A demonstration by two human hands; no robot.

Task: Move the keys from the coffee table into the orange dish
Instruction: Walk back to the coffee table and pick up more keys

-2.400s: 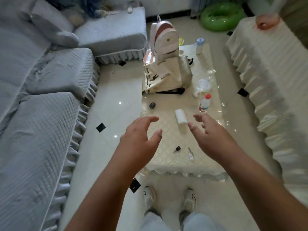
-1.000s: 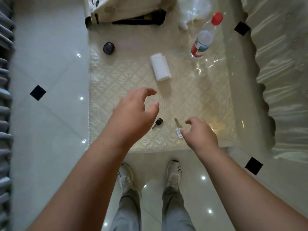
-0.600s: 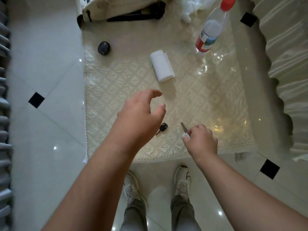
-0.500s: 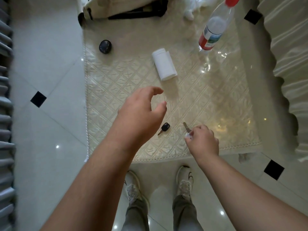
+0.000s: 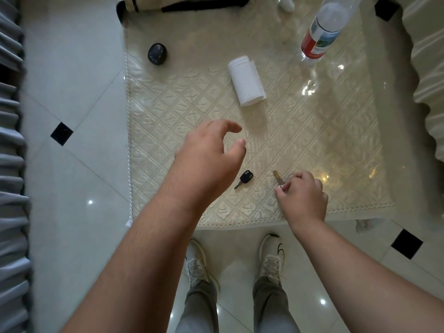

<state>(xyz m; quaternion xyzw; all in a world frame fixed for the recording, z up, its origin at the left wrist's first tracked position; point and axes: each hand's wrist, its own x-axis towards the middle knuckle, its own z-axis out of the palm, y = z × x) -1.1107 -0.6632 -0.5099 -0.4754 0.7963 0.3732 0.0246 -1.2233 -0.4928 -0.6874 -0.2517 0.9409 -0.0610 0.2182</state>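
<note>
Sofa skirt far left, grey, pleated. Tile floor next, pale with black diamond insets.

Table fills centre and right, under a cream quilted cover with a glossy sheet on top. Black pebble-like thing near its left edge, far side. White roll lies on its side mid-table. Bottle stands top right, clear with a red label, cap cut off by the frame. Bag at the top edge, mostly out of view.

My left hand hovers over the table, fingers loosely curled and spread, thumb apart from the index, holding nothing, touching nothing that I can see. Black key lies flat on the cover just right of and below that hand, apart from the thumb; black plastic head, short metal blade pointing toward me and left.

Second key sits just right of the black one, near the table's near edge. My right hand is on it: thumb and index fingertips pinched on its white head, other fingers curled in. Silver blade sticks out from the pinch, pointing away from me and slightly left. Cannot tell if it is lifted or resting on the cover. The two keys are close but not touching.

My shoes on the floor below the table edge, grey trousers at the bottom. Cream ruffled cover far right.
</note>
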